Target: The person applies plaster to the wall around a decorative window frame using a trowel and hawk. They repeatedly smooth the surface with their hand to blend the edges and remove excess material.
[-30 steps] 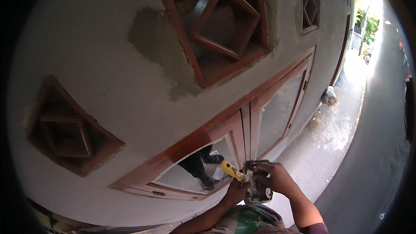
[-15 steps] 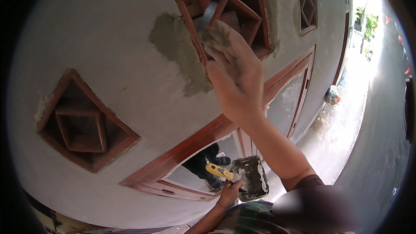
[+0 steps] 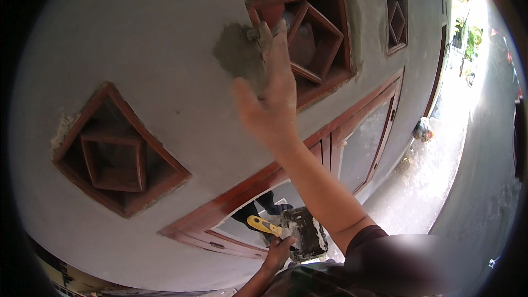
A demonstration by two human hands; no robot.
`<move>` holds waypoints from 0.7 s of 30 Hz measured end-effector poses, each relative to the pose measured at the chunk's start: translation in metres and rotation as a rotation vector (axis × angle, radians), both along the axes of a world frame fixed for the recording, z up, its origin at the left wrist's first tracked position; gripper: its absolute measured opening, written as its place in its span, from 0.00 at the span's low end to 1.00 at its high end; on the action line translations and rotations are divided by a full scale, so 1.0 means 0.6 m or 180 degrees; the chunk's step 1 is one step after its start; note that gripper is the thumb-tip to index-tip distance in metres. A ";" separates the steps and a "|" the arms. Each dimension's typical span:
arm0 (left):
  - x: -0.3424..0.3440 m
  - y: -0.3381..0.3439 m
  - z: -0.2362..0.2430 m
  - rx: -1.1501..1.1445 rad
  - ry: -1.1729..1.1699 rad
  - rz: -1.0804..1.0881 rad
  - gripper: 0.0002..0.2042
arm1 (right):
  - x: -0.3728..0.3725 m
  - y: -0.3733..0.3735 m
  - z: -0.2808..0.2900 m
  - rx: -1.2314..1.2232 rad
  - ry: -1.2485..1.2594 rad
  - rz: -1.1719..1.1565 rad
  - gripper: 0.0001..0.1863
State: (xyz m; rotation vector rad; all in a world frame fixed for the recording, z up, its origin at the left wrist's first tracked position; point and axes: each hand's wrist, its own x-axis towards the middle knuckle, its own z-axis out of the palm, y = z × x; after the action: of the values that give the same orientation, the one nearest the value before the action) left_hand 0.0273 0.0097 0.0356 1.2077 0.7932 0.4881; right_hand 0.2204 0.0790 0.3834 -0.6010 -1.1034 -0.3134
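My right hand (image 3: 267, 88) reaches up to the left edge of a square wooden frame (image 3: 344, 36) with a turned square inside, beside a darker cement patch (image 3: 231, 49). Its fingers are extended with the thumb apart; small grey material shows at the fingertips, and contact is hard to make out. Lower down, my left hand (image 3: 278, 254) grips a grimy rectangular container (image 3: 311, 234) smeared with pale putty, along with a putty knife with a yellow handle (image 3: 261, 224). The knife's blade is hard to see.
The grey wall (image 3: 148, 66) has a diamond-shaped opening (image 3: 181, 170) at left and a smaller one (image 3: 396, 25) at right. Wooden-framed glass panels (image 3: 363, 143) sit below, mirroring dark legs. A bundled bag (image 3: 422, 131) rests against the wall along a bright walkway (image 3: 423, 181) with greenery beyond.
My right hand left the container a second ago and rose to the upper frame; since half a second ago it has shifted slightly left. The container in my left hand has dropped slightly in view.
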 end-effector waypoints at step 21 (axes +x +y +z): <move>0.003 0.008 0.006 -0.0040 0.0476 -0.0149 0.05 | 0.043 -0.022 -0.042 0.0119 -0.0472 -0.0213 0.56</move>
State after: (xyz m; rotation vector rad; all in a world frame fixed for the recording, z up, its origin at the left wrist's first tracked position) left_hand 0.0292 0.0145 0.0389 1.2589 0.8917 0.3568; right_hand 0.2460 0.0656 0.3581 -0.5894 -1.2185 -0.4412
